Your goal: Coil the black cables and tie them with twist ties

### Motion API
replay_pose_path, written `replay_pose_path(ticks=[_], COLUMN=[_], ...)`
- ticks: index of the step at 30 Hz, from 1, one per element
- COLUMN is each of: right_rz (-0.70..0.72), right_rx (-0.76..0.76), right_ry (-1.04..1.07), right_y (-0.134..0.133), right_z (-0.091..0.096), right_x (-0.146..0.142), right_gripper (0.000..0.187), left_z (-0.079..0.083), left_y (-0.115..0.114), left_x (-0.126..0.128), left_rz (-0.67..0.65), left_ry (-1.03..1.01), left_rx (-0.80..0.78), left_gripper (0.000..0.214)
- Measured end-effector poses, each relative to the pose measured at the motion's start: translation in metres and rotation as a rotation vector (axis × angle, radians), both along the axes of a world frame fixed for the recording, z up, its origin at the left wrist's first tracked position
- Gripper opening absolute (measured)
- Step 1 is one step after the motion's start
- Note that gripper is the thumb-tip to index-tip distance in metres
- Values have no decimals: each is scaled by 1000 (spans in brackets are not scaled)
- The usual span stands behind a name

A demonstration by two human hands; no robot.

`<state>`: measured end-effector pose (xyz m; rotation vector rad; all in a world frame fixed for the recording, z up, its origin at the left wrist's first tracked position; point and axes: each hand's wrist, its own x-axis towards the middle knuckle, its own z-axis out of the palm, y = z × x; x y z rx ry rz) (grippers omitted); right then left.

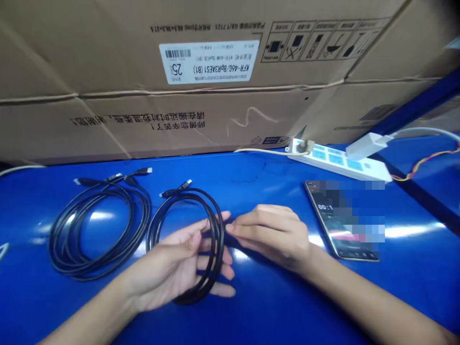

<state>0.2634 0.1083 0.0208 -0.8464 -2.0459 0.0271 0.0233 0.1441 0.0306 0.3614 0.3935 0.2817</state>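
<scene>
A coil of black cable (218,235) rests across my left hand (172,263), whose fingers pass behind the strands while the thumb and forefinger close at its inner edge. Two plug ends of this coil point up at its top. My right hand (271,235) is at the coil's right side, thumb and forefinger pinched together near the strands. Whatever lies in that pinch is too small and blurred to make out. To the left, a second, wider coil of black cable (57,235) lies on the blue tabletop (273,306), with several connector ends at its top.
Along the back stands a large cardboard box (118,57) with a white label (210,62). A white power strip (323,158) lies before it at right, with a white charger (366,145) plugged in. A phone (332,225), partly pixelated, lies right of my right hand.
</scene>
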Motion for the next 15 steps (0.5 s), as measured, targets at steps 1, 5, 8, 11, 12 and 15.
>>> replay_pose_path(ticks=[1, 5, 8, 11, 12, 15], right_rz=[-6, -36, -50, -78, -81, -77], right_rx=[5, 14, 31, 44, 42, 26], right_ry=[6, 0, 15, 20, 16, 19], right_y=[0, -2, -3, -3, -3, -4], right_z=[0, 1, 1, 2, 3, 7], right_x=[-1, -2, 0, 3, 4, 5], right_gripper=[9, 9, 10, 10, 11, 13], left_z=[1, 6, 9, 9, 9, 5], left_y=[0, 6, 13, 15, 15, 10], left_x=[-1, 2, 11, 20, 22, 23], left_rz=[4, 3, -15, -4, 9, 19], left_ry=[-7, -27, -41, -64, -74, -89], left_rx=[-12, -33, -15, 3, 10, 43], left_gripper=[50, 48, 49, 48, 47, 49])
